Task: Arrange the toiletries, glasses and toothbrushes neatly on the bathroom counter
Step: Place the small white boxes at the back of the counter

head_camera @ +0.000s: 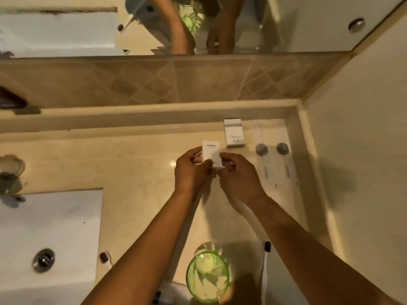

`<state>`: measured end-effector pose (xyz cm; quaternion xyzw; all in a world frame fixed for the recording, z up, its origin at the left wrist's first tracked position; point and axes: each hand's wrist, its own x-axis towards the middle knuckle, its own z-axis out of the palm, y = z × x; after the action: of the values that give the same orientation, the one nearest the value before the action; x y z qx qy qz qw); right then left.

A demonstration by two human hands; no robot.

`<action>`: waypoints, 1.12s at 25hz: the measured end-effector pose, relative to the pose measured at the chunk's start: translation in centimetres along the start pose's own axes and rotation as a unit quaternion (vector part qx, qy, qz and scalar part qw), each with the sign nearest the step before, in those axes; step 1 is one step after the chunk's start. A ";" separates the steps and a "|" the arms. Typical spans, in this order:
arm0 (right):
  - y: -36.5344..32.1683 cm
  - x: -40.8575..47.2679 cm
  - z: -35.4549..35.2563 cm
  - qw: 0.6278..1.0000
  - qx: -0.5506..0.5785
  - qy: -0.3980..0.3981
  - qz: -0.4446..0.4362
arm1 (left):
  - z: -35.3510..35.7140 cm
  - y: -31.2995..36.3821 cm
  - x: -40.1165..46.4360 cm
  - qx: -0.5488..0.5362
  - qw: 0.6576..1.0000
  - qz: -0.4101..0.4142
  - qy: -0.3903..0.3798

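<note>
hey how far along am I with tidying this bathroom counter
Partly done. One white box and two clear wrapped packets lie lined up near the back right corner. In hand: your left hand and right hand both hold a small hotel box above the counter. Left: the green glass, the toothbrush beside it and another toothbrush by the sink look unplaced.

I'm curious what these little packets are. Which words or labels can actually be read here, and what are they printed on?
"HOTEL": top of the small white box held in both hands.
Smaller lines below it on that box: too blurred to read.
Second white box near the back ledge: tiny print and symbols, unreadable.
Two clear sachets to its right: no readable text.
</note>
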<state>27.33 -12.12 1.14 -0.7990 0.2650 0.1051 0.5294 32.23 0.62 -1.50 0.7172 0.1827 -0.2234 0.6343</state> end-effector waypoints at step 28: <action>2.2 8.2 -2.4 0.960 -0.239 0.068 -0.126 | 0.5 -2.7 3.5 0.502 0.767 0.393 -0.069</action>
<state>32.75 -17.50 -3.32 -0.9344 0.1652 0.0431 0.3126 33.68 0.41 -5.72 0.9251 -0.2978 -0.0638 0.2269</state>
